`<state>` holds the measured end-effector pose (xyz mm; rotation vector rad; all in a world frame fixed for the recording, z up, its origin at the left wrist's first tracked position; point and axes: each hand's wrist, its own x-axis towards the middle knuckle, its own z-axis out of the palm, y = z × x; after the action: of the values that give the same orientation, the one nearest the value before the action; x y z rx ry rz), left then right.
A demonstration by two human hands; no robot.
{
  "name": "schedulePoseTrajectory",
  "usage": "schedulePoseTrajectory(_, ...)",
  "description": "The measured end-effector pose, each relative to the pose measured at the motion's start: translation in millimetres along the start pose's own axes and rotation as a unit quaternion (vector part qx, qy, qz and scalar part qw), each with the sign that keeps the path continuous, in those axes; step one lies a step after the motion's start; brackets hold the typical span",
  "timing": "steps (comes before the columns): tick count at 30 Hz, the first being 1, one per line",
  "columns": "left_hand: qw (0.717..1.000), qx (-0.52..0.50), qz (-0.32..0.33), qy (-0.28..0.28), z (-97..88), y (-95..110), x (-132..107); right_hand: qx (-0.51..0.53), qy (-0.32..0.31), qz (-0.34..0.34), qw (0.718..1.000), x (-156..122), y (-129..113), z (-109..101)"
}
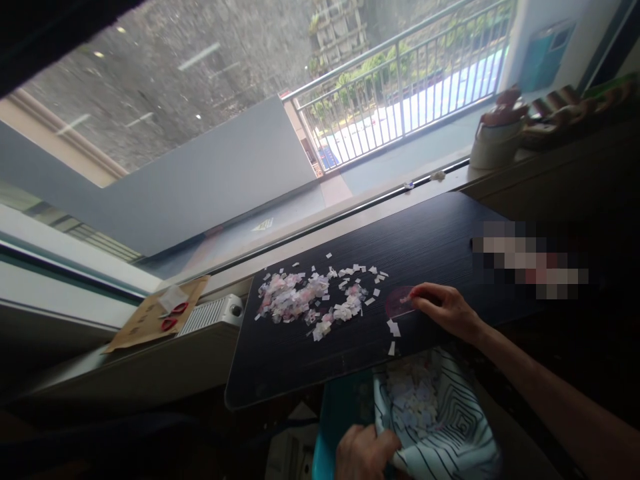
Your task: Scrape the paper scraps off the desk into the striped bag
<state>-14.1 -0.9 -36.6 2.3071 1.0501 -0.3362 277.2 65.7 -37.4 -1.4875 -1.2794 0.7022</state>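
My right hand [443, 307] is closed at the edge of a round, pink, see-through piece [397, 303], low over the dark table [420, 233]. A few small scraps show on that piece; its exact kind is unclear. Just left of it, small paper scraps [295, 293] lie in a loose heap. Below the table's front edge, my left hand [365, 453] grips the rim of a white cloth bag with dark stripes [463, 427]. Inside the bag are many more paper scraps [413, 400]. The left fingertips are partly hidden by the cloth.
A turquoise container [327, 427] stands beside the bag. Red-handled scissors [173, 317] lie on brown paper [145, 320] over the radiator [215, 313]. A white pot [495, 143] sits on the sill by the window. Something blurred out [530, 260] is at the table's right end.
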Motion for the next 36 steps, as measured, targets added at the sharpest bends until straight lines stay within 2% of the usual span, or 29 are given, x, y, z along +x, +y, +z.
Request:
schedulePoseTrajectory(3,1.0,0.004,-0.008,0.006,3.2,0.1,2.1,-0.009,-0.006,-0.016,1.0,-0.3,0.1,0.5)
schedulePoseTrajectory(7,0.999,-0.005,-0.008,0.034,6.1,1.3,3.8,-0.036,-0.087,-0.035,0.995,-0.6,0.1,-1.0)
schedulePoseTrajectory(12,0.997,-0.014,-0.02,0.074,8.7,6.0,3.9,-0.035,-0.042,-0.028,0.998,-0.9,0.2,-1.4)
schedulePoseTrajectory(13,0.997,-0.016,-0.023,0.077,8.6,6.7,3.7,-0.038,-0.049,-0.03,0.998,-1.0,-0.1,-1.9)
schedulePoseTrajectory(16,0.996,-0.024,-0.031,0.076,7.2,7.7,3.0,-0.037,-0.114,-0.039,0.992,-1.5,-1.4,-3.8)
schedulePoseTrajectory(18,0.996,-0.029,-0.035,0.072,5.7,7.9,2.6,-0.02,-0.134,-0.042,0.99,-2.0,-2.5,-4.2)
schedulePoseTrajectory(23,0.997,-0.038,-0.046,0.059,2.4,9.7,2.8,-0.015,-0.109,-0.049,0.993,-2.4,-2.8,-0.6)
schedulePoseTrajectory(28,0.996,-0.037,-0.061,0.049,-0.5,13.2,2.6,-0.01,-0.158,-0.043,0.986,-2.0,-3.0,-2.4)
schedulePoseTrajectory(33,0.996,-0.035,-0.064,0.048,-3.2,16.2,3.2,-0.017,-0.136,-0.052,0.989,-1.3,-2.5,-0.5)
schedulePoseTrajectory(36,0.997,-0.022,-0.049,0.049,-4.4,16.1,4.7,-0.016,-0.149,-0.061,0.987,-3.1,-4.5,2.7)
